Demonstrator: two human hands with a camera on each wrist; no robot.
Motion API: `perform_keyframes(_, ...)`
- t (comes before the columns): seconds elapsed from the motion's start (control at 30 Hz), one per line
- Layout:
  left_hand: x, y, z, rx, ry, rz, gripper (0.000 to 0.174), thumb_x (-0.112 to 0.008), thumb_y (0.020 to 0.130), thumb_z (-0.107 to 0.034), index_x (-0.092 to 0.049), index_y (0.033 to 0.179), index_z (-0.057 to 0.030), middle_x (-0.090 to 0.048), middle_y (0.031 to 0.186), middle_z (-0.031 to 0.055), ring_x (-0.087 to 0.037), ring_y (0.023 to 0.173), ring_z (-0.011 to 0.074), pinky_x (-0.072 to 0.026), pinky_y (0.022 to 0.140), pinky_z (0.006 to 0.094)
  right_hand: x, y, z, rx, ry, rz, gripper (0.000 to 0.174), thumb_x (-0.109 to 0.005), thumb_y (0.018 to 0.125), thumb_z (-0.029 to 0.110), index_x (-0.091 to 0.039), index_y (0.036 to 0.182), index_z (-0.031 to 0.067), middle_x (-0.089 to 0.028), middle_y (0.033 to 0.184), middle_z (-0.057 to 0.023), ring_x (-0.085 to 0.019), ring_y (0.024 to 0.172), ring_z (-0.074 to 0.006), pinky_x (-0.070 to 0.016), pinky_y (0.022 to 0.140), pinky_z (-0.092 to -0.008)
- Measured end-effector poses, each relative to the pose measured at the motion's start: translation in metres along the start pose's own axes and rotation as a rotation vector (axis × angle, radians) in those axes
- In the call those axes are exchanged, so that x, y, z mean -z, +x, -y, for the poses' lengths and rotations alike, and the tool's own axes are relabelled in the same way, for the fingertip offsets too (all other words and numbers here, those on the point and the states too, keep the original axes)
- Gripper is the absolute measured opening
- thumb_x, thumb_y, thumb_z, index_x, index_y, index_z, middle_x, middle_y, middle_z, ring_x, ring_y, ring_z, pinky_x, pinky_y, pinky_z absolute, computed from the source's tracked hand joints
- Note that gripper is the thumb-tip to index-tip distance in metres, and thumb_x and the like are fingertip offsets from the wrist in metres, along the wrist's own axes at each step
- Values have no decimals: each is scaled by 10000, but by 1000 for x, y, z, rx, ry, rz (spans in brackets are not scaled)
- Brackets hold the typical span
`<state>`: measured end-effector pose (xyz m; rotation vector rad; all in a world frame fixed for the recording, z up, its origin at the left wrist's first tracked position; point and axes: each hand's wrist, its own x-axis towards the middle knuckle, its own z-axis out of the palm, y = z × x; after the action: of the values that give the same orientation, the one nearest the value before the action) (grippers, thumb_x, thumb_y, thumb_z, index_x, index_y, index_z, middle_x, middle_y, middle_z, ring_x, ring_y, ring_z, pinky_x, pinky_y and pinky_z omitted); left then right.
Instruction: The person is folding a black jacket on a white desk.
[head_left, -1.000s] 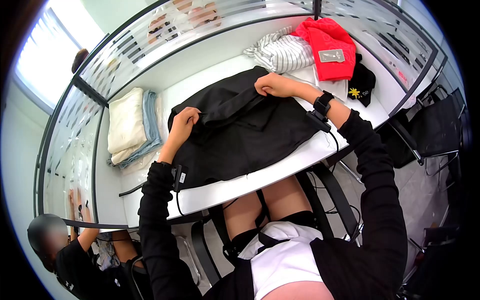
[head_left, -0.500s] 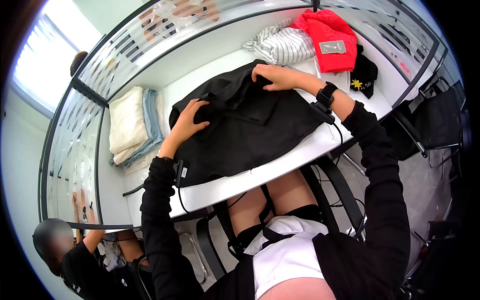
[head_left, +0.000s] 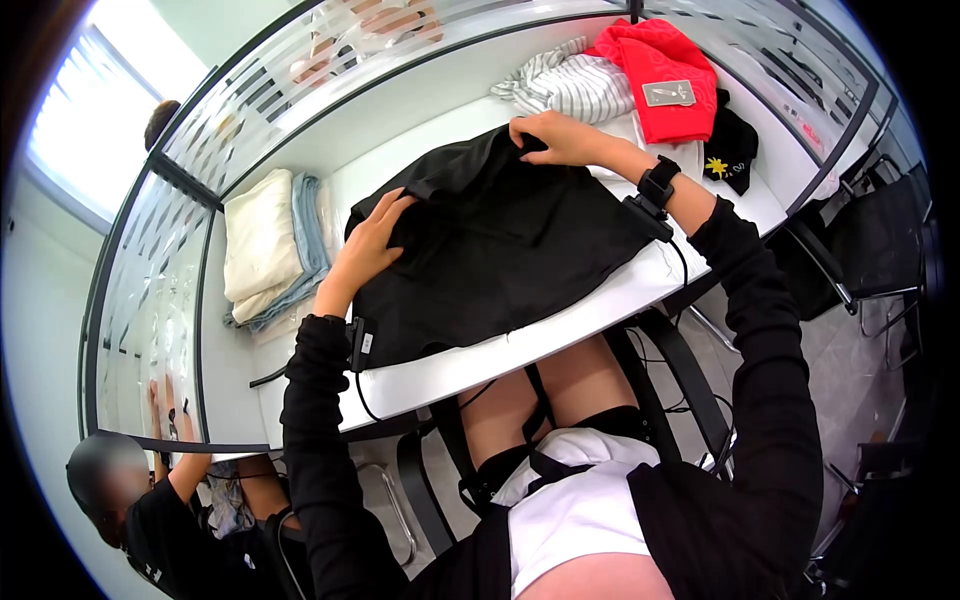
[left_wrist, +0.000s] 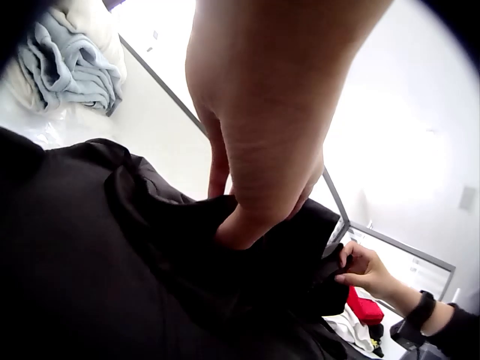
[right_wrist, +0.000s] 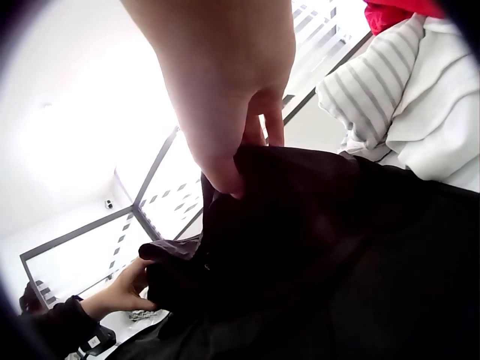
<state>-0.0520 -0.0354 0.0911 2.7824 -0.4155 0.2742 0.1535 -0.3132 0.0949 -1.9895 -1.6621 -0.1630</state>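
Sitting at the white bench (head_left: 440, 378), the person has both hands on a black garment (head_left: 500, 260), which lies spread across the middle of the bench, its far edge raised in loose folds. The left hand (head_left: 368, 242) pinches that edge on one side, thumb under the fold and fingers over it; the right hand (head_left: 562, 138) has the other side in a similar grip, thumb apart from the fingers with cloth between. The cloth is so dark that I can't quite tell where the fingertips end or how tight either grip is. On the left, just beside the garment, a folded cream cloth (head_left: 260, 235) sits with a light blue one (head_left: 308, 225). Towards the far right corner are a striped cloth (head_left: 575, 90), a red garment (head_left: 655, 55) bearing a grey tag (head_left: 668, 93), and a black item with a yellow flower (head_left: 735, 155).
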Motion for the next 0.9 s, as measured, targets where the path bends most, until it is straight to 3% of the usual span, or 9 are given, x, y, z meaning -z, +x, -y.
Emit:
perform_keyframes(0.23,8,4,0,-60,-86,-274,417,-565,673,69,-519,1070,-52,-528,1132,120,-517,1040,359,-436,852,365,7,-1,7,-75,8,51,220,-642,722,110,-476,855,54,-557,710,-139,-556,708,-328,-410,627,-391)
perform_keyframes(0.47,33,-10,-8,-64,-125,-315,419,-544,668,92,-518,1069,-28,-527,1131,131,-520,1036,355,-422,869,339,30,-3,33,-82,21,38,205,-613,725,46,-464,864,58,-554,689,-128,-571,664,-300,-424,601,-363)
perform_keyframes(0.6,35,-26,-18,-37,-117,-256,426,-546,670,98,-520,1076,-29,-513,1167,131,-514,1055,352,-422,879,337,31,-11,42,24,12,2,193,-599,723,26,-470,862,63,-527,721,-110,-543,640,-261,-411,573,-351)
perform_keyframes(0.7,28,-37,-25,-56,-52,-174,434,-549,681,85,-514,1093,-45,-490,1209,128,-492,1076,368,-431,872,366,24,-22,40,230,-128,125,176,-568,721,7,-487,858,81,-523,840,-98,-561,739,-265,-434,619,-366)
perform_keyframes(0.77,21,-43,-29,-69,-17,-110,442,-551,685,78,-503,1103,-57,-475,1226,113,-486,1072,371,-443,847,394,18,-32,44,237,-241,244,166,-558,721,8,-506,852,95,-512,898,-82,-562,775,-272,-448,648,-367)
perform_keyframes(0.83,17,-46,-38,-91,9,-28,430,-549,687,77,-506,1092,-63,-479,1213,92,-505,1047,357,-454,823,404,12,-44,47,256,-354,360,144,-563,724,30,-540,839,113,-502,979,-67,-552,851,-266,-452,714,-357)
perform_keyframes(0.87,14,-48,-41,-86,18,20,426,-549,690,76,-508,1090,-63,-479,1212,87,-509,1043,352,-454,820,408,11,-50,49,361,-415,357,133,-570,721,45,-552,841,101,-505,1013,-73,-535,916,-239,-433,759,-346)
perform_keyframes(0.9,9,-50,-42,-127,96,36,391,-554,694,52,-527,1070,-51,-496,1187,76,-537,1008,303,-458,816,380,7,-56,49,374,-490,373,142,-578,716,52,-551,848,93,-504,1045,-79,-523,948,-224,-424,781,-338)
